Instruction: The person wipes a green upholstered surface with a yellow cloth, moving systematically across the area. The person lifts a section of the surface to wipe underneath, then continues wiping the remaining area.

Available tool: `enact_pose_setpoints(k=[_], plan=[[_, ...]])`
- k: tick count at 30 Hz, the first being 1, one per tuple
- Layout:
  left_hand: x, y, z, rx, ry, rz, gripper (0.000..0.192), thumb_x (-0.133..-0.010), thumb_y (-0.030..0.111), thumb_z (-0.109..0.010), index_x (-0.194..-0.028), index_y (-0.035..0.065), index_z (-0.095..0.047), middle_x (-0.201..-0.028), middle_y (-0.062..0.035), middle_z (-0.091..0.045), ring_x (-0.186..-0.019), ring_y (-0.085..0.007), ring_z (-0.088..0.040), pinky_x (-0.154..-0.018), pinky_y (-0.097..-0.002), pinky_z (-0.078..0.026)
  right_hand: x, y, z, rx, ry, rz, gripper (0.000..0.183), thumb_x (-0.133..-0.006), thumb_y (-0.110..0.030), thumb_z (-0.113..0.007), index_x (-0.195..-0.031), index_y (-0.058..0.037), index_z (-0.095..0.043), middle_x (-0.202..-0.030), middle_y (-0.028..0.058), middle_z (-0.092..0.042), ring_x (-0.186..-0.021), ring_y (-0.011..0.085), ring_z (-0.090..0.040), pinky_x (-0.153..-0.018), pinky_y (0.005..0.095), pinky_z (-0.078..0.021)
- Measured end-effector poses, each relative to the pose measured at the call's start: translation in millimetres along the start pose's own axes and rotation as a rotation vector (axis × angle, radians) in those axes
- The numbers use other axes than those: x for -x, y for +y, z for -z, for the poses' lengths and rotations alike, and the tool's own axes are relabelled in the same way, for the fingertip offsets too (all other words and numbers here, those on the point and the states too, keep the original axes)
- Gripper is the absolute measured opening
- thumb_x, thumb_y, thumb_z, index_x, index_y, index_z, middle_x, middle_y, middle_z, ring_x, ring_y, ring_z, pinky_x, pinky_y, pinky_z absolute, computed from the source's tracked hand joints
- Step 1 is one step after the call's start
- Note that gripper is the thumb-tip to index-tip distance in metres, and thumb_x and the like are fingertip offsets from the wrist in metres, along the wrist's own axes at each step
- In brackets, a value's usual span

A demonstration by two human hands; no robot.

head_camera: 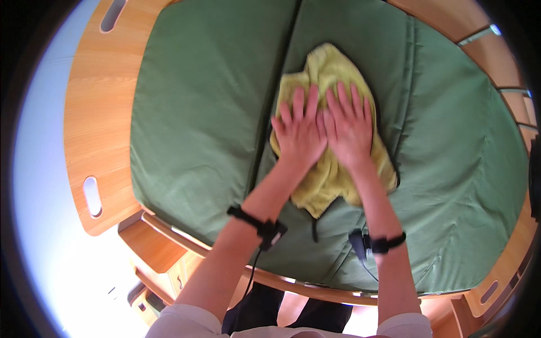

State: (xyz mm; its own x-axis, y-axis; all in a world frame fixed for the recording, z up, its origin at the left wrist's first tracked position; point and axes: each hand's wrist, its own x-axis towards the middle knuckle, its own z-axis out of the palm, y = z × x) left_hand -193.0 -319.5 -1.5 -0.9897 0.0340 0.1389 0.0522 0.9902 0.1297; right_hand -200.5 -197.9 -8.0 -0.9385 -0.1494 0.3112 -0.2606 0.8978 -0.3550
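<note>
A yellow cloth (325,186) with a dark edge and a short dark loop lies crumpled on a green mattress (194,114). Both of my hands rest flat on it, side by side, palms down. The fingers of my left hand (299,133) are spread and point away from me. Close against it is my right hand (350,129), its thumb side near the left thumb and its fingers slightly apart. Neither hand is seen gripping the cloth. What lies under the palms is hidden.
A wooden bed end panel (101,126) with oval cut-outs stands at the left. Metal-barred wooden rails (486,55) run along the far right. The near bed rail (312,291) passes below my arms. A wooden bedside cabinet (156,247) stands at lower left. Each wrist wears a strapped device with a cable.
</note>
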Motion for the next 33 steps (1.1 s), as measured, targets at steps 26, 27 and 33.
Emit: enact_pose_setpoints(k=[26, 27, 33], plan=[[-18, -200, 39, -0.114, -0.243, 0.554, 0.067, -0.09, 0.043, -0.05, -0.151, 0.0353, -0.024, -0.16, -0.0026, -0.012, -0.135, -0.0482, -0.021, -0.103, -0.0657, -0.019, -106, -199, -138, -0.124, -0.027, 0.242, 0.043, -0.089, -0.03, -0.051, -0.131, -0.0216, -0.057, -0.149, 0.0001, -0.041, -0.142, 0.025, -0.028, -0.117, 0.0541, -0.0091], [14, -201, 49, -0.131, -0.253, 0.542, 0.068, -0.09, 0.044, -0.05, -0.151, 0.0353, -0.024, -0.161, -0.0016, -0.01, -0.136, -0.0486, -0.019, -0.103, -0.0673, -0.019, -73, -210, -126, -0.213, -0.065, 0.263, 0.045, -0.088, -0.029, -0.053, -0.131, -0.0161, -0.057, -0.148, 0.0028, -0.042, -0.142, 0.0271, -0.027, -0.118, 0.0539, -0.0084], [170, -201, 85, -0.124, -0.5, 0.698, 0.063, -0.089, 0.038, -0.052, -0.148, 0.028, -0.032, -0.158, -0.0108, -0.017, -0.125, -0.0413, -0.03, -0.095, -0.0622, -0.025, 86, -249, -26, -0.632, -0.614, 0.233, 0.055, -0.091, -0.022, -0.051, -0.14, 0.0017, -0.042, -0.147, 0.0181, -0.039, -0.139, 0.0311, -0.034, -0.116, 0.0472, -0.0207]])
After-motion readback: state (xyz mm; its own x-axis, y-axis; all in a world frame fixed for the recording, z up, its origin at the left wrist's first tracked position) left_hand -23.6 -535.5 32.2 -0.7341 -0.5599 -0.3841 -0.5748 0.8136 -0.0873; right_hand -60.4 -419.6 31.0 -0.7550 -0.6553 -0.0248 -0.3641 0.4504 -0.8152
